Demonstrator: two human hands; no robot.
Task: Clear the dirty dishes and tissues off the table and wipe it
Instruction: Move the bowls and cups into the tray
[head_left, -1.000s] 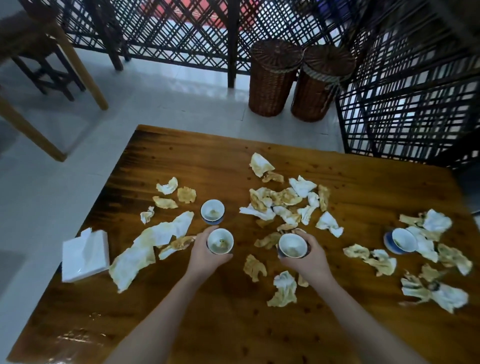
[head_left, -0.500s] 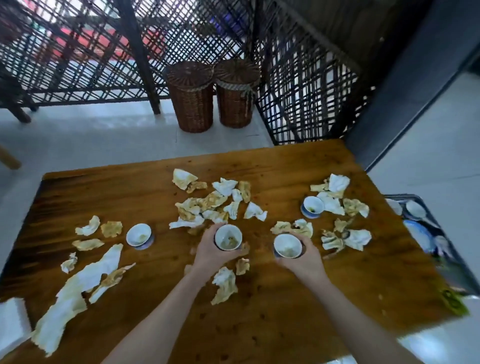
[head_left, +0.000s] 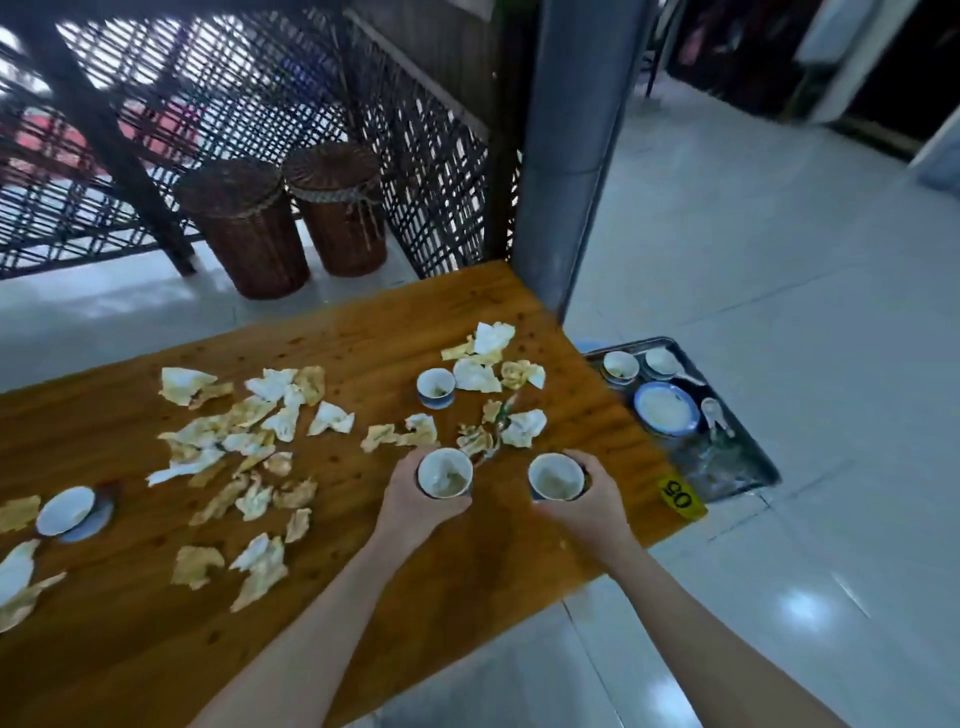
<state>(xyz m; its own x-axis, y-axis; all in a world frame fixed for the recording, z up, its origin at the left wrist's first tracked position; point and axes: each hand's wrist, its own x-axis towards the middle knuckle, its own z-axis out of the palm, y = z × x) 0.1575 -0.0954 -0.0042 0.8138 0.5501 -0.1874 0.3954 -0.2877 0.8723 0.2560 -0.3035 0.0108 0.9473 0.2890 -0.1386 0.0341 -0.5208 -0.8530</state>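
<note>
My left hand (head_left: 415, 512) grips a small white cup (head_left: 444, 473) with dregs inside, held just above the wooden table (head_left: 467, 587). My right hand (head_left: 587, 506) grips a second dirty cup (head_left: 555, 476) near the table's right end. A third cup (head_left: 435, 387) stands on the table beyond them, and a fourth cup (head_left: 66, 512) sits at the far left. Several crumpled, stained tissues (head_left: 249, 431) lie scattered over the tabletop.
A metal tray (head_left: 748, 467) on the floor to the right of the table holds cups, a blue-rimmed dish (head_left: 666, 409) and a spoon. Two wicker baskets (head_left: 249, 228) stand beyond the table by a lattice screen. A grey pillar (head_left: 571, 156) rises at the table's far right corner.
Both hands have carried their cups to the right along the table, toward its right end. The view has swung right, bringing the floor tray into fuller sight.
</note>
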